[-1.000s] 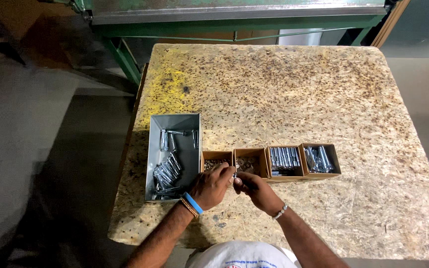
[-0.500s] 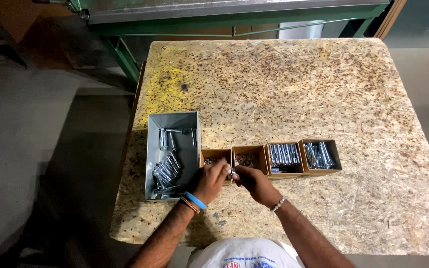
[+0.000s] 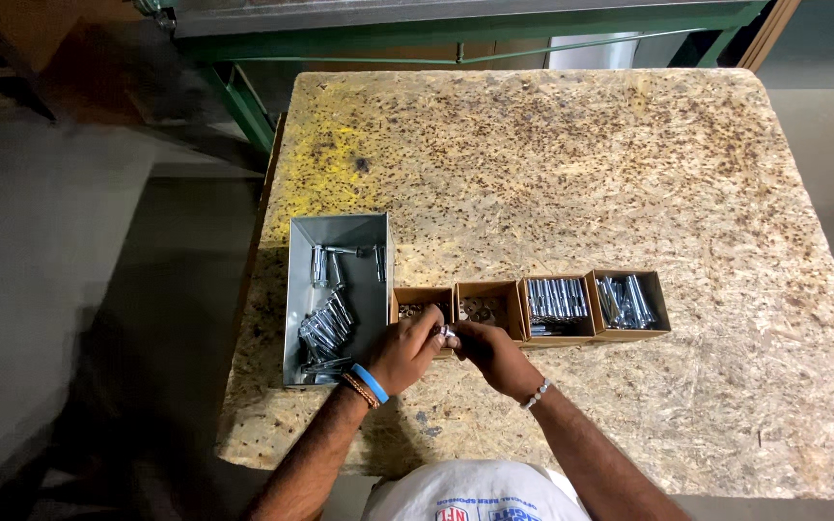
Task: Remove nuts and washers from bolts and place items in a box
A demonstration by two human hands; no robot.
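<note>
My left hand (image 3: 405, 353) and my right hand (image 3: 494, 354) meet over the near edge of two small cardboard boxes. Both pinch a small silver metal part (image 3: 448, 335) between their fingertips. Just left of my left hand lies a grey metal tray (image 3: 339, 236) with several silver bolts (image 3: 323, 328) in it. The left small box (image 3: 423, 301) and the one beside it (image 3: 489, 302) hold small metal pieces, partly hidden by my fingers.
Two more cardboard boxes (image 3: 556, 307) (image 3: 629, 302) to the right hold rows of silver bolts. Everything sits on a chipboard tabletop (image 3: 571, 174) with a yellow stain at its far left. A green metal frame (image 3: 243, 101) stands beyond the table.
Both hands have stayed together at the small boxes, shifting only slightly while working the small part. The view has drifted a little.
</note>
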